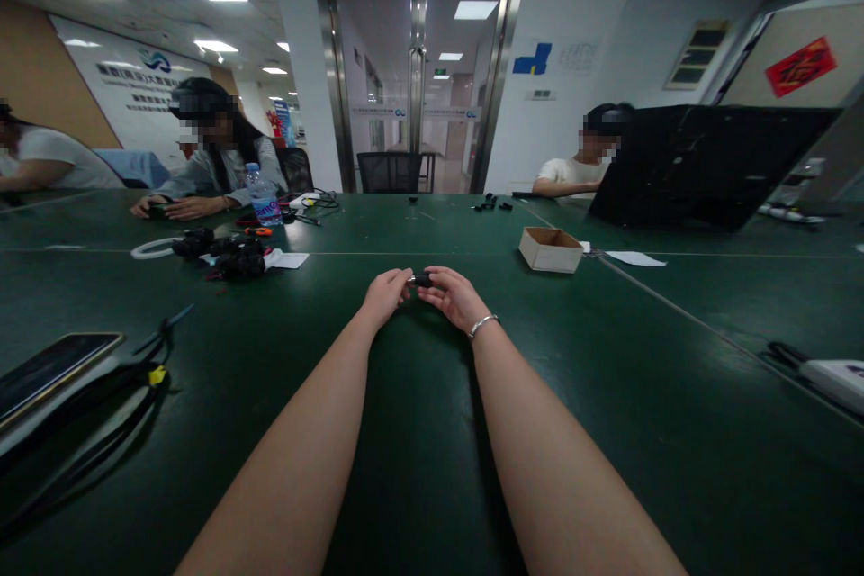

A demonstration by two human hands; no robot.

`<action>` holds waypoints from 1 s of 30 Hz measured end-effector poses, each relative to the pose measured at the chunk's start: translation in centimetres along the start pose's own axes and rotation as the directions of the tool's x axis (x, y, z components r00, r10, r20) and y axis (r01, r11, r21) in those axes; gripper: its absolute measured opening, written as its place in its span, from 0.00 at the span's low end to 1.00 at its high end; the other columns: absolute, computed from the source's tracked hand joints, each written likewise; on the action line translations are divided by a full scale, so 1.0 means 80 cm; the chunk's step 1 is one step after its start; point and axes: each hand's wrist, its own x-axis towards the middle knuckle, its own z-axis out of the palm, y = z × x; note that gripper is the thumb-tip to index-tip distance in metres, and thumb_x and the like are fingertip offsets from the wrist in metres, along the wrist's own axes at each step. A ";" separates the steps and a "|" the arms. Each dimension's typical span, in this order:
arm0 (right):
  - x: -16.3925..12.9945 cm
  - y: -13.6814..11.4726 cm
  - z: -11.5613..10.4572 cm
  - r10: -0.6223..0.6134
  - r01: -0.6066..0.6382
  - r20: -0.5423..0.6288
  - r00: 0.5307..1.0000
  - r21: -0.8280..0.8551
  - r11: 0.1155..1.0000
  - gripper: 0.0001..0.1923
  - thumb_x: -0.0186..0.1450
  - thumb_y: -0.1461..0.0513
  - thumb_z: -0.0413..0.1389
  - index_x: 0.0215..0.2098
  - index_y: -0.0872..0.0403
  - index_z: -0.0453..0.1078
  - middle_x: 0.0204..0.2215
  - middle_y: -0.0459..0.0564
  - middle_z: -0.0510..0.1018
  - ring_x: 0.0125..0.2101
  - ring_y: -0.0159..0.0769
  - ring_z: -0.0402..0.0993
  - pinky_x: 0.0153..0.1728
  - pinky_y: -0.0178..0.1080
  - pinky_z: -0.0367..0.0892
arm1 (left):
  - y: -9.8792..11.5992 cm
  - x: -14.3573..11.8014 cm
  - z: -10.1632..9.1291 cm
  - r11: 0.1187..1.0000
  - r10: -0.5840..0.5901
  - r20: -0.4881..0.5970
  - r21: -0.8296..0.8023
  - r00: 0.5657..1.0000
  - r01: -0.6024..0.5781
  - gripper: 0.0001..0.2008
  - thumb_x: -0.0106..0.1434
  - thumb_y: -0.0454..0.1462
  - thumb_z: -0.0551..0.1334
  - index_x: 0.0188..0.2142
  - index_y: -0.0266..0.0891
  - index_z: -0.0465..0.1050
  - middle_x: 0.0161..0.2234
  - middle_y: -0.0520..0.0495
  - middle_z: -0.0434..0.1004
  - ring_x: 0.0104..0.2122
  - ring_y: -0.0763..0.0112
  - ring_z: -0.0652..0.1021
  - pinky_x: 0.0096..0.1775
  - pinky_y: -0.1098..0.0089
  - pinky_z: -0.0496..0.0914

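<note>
We see a big dark green table [607,396] filling most of the view, with a glass double door [418,81] behind it. An open black laptop [702,164] stands at the far right, and a person in a white shirt [571,173] sits just behind it. At far left another person in a grey top [222,166] rests both hands on the table; a third person's sleeve shows at the left edge.

Both forearms of the wearer reach forward to the table's middle. Left hand [386,292] and right hand [455,295] meet there, fingertips pinched from either side on a small black part [422,279] — it sits between the two hands, just above the tabletop, too small to tell what it is. A silver bracelet [483,324] rings the right wrist.

Right of the hands, a bit further back, sits an open cardboard box [550,249], with a white paper slip [635,258] just beside it. To the left — a heap of black parts [229,254], a water bottle [264,196] and a white ring of tubing [154,247]. Near left lie a phone [54,364] and black cables with a yellow tag [157,374]. A white device [837,378] sits at the right edge. Small black bits [491,202] lie by the far edge.
</note>
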 end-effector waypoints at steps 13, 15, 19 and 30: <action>-0.003 -0.002 0.002 0.005 -0.004 0.010 1.000 -0.014 1.000 0.08 0.60 0.72 0.51 0.35 0.58 0.69 0.28 0.52 0.77 0.26 0.34 0.77 0.30 0.35 0.74 | 0.001 -0.001 0.001 1.000 -0.019 0.028 -0.001 0.999 0.019 0.24 0.57 0.53 0.53 0.20 0.35 0.66 0.16 0.51 0.62 0.16 0.77 0.63 0.20 0.75 0.57; -0.003 -0.002 0.002 0.000 0.000 -0.005 1.000 -0.010 1.000 0.08 0.60 0.72 0.51 0.35 0.58 0.69 0.28 0.52 0.77 0.26 0.35 0.77 0.30 0.34 0.74 | 0.000 0.000 0.002 1.000 -0.017 0.012 -0.007 1.000 0.018 0.21 0.56 0.52 0.55 0.22 0.35 0.67 0.17 0.51 0.64 0.16 0.77 0.64 0.19 0.75 0.57; -0.002 -0.001 0.002 0.003 -0.003 -0.009 1.000 -0.006 1.000 0.08 0.60 0.72 0.51 0.35 0.58 0.69 0.27 0.52 0.77 0.25 0.35 0.77 0.30 0.35 0.74 | 0.000 0.001 0.003 0.999 -0.042 0.019 0.006 0.999 0.041 0.19 0.57 0.49 0.55 0.21 0.36 0.65 0.16 0.51 0.64 0.16 0.77 0.64 0.19 0.75 0.56; -0.001 -0.001 0.002 -0.003 0.002 -0.032 0.999 -0.013 1.000 0.08 0.59 0.72 0.51 0.35 0.58 0.69 0.27 0.52 0.77 0.25 0.34 0.76 0.29 0.34 0.74 | -0.001 -0.002 0.003 1.000 -0.011 0.020 0.020 1.000 0.010 0.18 0.58 0.49 0.53 0.25 0.37 0.66 0.19 0.50 0.68 0.18 0.76 0.66 0.20 0.75 0.59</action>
